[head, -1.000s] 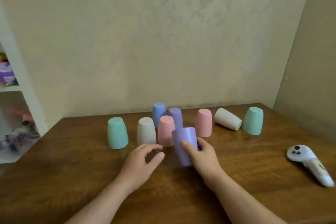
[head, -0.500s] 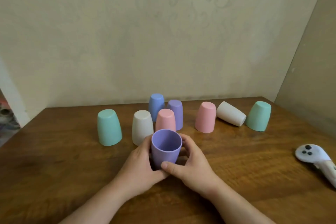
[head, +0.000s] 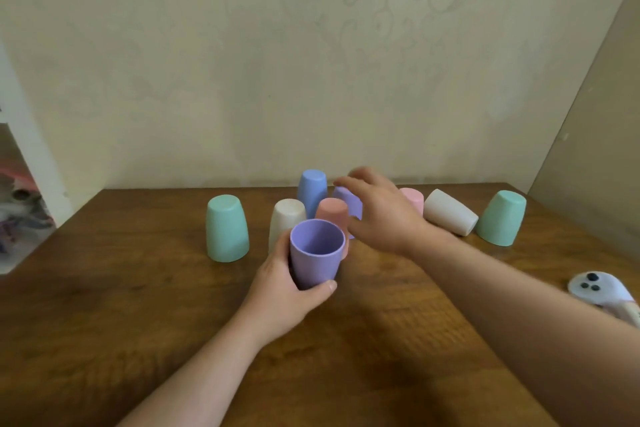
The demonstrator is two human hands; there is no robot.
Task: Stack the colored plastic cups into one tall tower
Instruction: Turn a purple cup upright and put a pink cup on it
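On the wooden surface [head: 104, 305], the left hand [head: 280, 291] is gripping an upright purple cup [head: 316, 253] by its smooth, probably light and stiff wall, while the empty right hand [head: 381, 215] is hovering spread over eight more cups: two green, two white, two pink, one blue, one purple.

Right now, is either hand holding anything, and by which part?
The left hand holds the upright purple cup around its side wall, mouth up. The right hand holds nothing; it reaches open over the cups behind.
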